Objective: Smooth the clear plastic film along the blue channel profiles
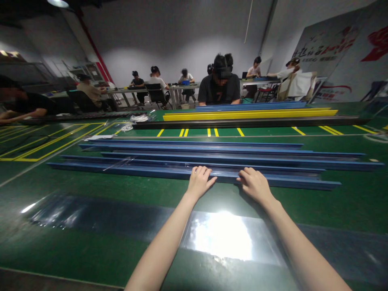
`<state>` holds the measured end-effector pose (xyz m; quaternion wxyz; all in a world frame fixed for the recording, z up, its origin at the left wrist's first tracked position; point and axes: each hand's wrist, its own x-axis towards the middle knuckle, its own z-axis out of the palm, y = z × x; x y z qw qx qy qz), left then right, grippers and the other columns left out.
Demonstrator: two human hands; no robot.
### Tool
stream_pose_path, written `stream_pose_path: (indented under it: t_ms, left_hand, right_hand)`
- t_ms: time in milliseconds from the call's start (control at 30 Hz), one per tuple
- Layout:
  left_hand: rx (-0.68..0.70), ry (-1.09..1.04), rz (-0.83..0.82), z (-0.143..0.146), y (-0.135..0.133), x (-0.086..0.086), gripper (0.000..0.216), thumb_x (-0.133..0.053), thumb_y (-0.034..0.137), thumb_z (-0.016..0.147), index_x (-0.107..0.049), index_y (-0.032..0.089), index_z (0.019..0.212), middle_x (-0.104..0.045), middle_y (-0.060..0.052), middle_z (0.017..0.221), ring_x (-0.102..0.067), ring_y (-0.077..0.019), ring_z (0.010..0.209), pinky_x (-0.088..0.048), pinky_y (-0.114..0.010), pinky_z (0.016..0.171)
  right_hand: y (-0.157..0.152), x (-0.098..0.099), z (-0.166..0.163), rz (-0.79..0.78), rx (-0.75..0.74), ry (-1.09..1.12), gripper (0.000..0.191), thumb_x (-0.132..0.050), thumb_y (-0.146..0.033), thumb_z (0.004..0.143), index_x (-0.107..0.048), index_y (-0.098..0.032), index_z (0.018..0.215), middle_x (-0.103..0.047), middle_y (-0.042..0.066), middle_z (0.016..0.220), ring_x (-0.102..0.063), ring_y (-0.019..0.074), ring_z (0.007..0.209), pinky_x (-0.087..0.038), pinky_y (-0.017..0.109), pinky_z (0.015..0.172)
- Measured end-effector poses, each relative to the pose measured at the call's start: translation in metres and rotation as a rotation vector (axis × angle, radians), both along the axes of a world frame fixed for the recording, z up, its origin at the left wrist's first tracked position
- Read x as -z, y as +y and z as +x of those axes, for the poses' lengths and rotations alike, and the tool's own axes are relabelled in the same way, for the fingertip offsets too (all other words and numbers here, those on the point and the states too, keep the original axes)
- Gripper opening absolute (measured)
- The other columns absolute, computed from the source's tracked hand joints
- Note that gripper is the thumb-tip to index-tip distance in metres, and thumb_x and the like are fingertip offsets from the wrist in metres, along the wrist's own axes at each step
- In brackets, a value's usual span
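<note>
Several long blue channel strips lie side by side across the table. The nearest blue channel strip (151, 174) is under both of my hands. My left hand (199, 182) has its fingers hooked over the near wall of that strip, with the thumb along the outer face. A short way to the right, my right hand (254, 184) bends its fingers over the same wall, fingertips partly hidden. Thin clear film shows inside the channel. Between me and the strips, a long clear plastic sheet (121, 216) lies flat, reflecting a bright light.
Beyond the blue strips lie a dark strip (257, 122), a yellow strip (251, 115) and another blue strip (251, 106). Crumpled clear plastic (140, 118) is at their left end. A person (220, 83) faces me across the green table (100, 182); others sit behind.
</note>
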<state>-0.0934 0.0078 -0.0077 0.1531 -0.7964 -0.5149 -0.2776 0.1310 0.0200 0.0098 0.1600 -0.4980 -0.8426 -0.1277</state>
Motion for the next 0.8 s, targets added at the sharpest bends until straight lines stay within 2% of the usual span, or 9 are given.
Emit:
stream_pose_path:
  t_ms: [433, 600, 800]
  left_hand:
    - [-0.08, 0.033, 0.05, -0.001, 0.001, 0.002, 0.037, -0.047, 0.049, 0.081, -0.059, 0.017, 0.095, -0.061, -0.007, 0.087, -0.05, -0.021, 0.084, -0.032, -0.036, 0.079]
    - [-0.114, 0.038, 0.039, 0.001, 0.002, 0.002, 0.042, -0.045, 0.054, 0.08, -0.06, 0.017, 0.094, -0.062, -0.007, 0.084, -0.05, -0.0221, 0.082, -0.031, -0.036, 0.077]
    - [-0.112, 0.053, 0.051, 0.001, 0.002, 0.002, 0.041, -0.046, 0.053, 0.08, -0.06, 0.017, 0.094, -0.062, -0.007, 0.085, -0.05, -0.0219, 0.082, -0.031, -0.036, 0.078]
  right_hand:
    - [0.001, -0.005, 0.036, -0.059, 0.115, 0.045, 0.018, -0.044, -0.031, 0.081, -0.057, -0.02, 0.075, -0.057, 0.004, 0.077, -0.049, 0.0172, 0.075, -0.03, 0.027, 0.061]
    - [0.0, -0.004, 0.035, -0.029, 0.081, 0.018, 0.022, -0.041, -0.033, 0.082, -0.058, -0.019, 0.077, -0.059, 0.005, 0.078, -0.049, 0.0188, 0.078, -0.03, 0.029, 0.063]
    - [-0.003, -0.006, 0.022, -0.033, 0.024, 0.082, 0.028, -0.042, -0.041, 0.083, -0.057, -0.019, 0.076, -0.059, 0.005, 0.079, -0.049, 0.0186, 0.079, -0.031, 0.028, 0.065]
